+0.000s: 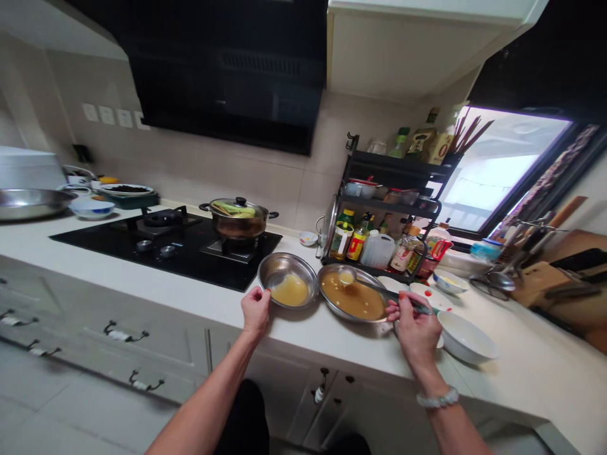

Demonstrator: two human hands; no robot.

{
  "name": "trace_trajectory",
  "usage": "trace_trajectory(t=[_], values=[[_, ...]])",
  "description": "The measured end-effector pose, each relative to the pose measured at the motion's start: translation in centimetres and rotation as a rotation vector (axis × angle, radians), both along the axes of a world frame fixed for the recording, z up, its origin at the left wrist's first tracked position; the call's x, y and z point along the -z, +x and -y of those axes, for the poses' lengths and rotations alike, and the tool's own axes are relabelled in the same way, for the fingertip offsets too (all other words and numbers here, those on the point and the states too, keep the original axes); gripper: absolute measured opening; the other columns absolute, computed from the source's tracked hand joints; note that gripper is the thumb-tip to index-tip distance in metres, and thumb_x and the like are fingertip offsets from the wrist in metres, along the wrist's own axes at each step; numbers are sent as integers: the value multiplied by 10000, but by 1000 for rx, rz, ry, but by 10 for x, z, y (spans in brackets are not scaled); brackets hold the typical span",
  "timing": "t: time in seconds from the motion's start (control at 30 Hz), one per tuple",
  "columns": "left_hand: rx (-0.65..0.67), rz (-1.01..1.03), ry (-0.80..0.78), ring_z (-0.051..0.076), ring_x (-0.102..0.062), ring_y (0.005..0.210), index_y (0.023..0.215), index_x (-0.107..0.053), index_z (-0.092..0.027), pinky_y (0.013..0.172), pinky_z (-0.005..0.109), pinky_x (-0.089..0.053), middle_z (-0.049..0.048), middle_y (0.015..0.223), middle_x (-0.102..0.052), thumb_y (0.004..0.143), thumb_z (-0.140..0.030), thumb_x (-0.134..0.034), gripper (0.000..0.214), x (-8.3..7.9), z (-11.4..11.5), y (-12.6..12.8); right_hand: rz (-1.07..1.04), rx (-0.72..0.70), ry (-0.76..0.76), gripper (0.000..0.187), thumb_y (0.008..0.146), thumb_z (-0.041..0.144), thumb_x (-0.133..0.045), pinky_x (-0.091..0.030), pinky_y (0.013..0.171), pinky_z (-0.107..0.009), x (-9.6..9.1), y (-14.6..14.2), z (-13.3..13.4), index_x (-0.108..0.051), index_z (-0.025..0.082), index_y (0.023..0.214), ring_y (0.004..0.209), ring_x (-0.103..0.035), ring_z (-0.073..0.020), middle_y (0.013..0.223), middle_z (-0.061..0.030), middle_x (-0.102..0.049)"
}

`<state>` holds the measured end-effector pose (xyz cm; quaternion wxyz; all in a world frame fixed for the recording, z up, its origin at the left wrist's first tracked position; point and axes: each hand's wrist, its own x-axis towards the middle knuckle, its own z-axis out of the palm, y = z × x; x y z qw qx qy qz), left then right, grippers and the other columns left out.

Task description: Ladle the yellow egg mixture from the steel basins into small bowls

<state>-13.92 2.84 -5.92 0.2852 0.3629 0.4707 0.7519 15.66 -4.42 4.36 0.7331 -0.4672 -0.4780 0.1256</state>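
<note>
Two round metal pans sit side by side on the white counter, each holding yellow-brown liquid. My left hand [255, 309] pinches the near rim of the left pan [288, 280]. My right hand [413, 325] is closed on the handle of a metal ladle [374, 288]. Its bowl, filled with the liquid, hangs over the far side of the right pan [351, 294]. A beaded bracelet circles my right wrist.
A lidded pot [238, 218] stands on the black hob [165, 243] behind the pans. A black rack of bottles and jars [384, 215] is at the back right. White bowls [466, 340] lie right of my right hand. Knife block and utensils at far right.
</note>
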Motion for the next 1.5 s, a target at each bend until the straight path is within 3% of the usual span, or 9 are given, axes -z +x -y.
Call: trace_trajectory(t=[0.17,0.33,0.57,0.77,0.87,1.0,1.1,1.5], values=[[17,20,12,64,-299,410,511,-360,-208,424,200,-244,-96,424,-345,674,-251,-584,280,1,-1,0,406,67,132,210,853,340,-560,-529,509,-279,8,12,10,-631,183,972,513,-598,-130,717,-23,-640],[19,13,10,63,-303,413,507,-364,-205,426,201,-247,-94,426,-349,675,-254,-590,286,0,1,0,666,56,239,133,836,239,-569,-550,593,-312,9,11,15,-664,240,930,659,-628,-160,835,-40,-656],[14,14,16,65,-309,407,511,-376,-206,424,201,-254,-93,426,-356,676,-261,-588,275,4,-2,-1,266,-178,112,175,873,308,-530,-546,505,-281,25,-48,9,-611,201,985,536,-609,-124,762,-20,-643],[3,-5,9,70,-308,407,494,-369,-211,418,201,-259,-88,421,-353,658,-259,-584,275,1,0,0,365,-258,13,208,856,360,-529,-514,418,-234,36,-86,0,-635,192,917,493,-597,-112,715,-17,-638],[-4,-10,0,72,-314,409,487,-373,-210,415,201,-260,-85,420,-353,653,-265,-584,274,-1,1,0,316,-259,-48,251,850,401,-525,-506,405,-230,37,-90,-5,-622,178,908,468,-597,-123,617,-5,-623],[-17,-3,-7,72,-315,407,488,-369,-211,411,199,-254,-87,418,-351,646,-259,-585,272,-2,1,0,67,-246,-138,332,805,481,-565,-490,376,-229,35,-87,-11,-567,159,885,425,-596,-144,479,26,-577],[-15,-8,-5,72,-316,408,488,-371,-210,413,199,-257,-88,417,-350,643,-253,-584,267,-2,1,0,-67,-232,-175,384,749,515,-616,-468,346,-230,31,-84,-14,-549,155,865,395,-587,-153,486,8,-603],[-9,-9,8,74,-314,411,499,-376,-213,422,204,-264,-88,421,-356,649,-244,-578,254,1,0,-1,-274,-262,-191,375,691,451,-689,-442,339,-204,26,-76,-15,-543,157,871,409,-577,-137,541,-11,-641]])
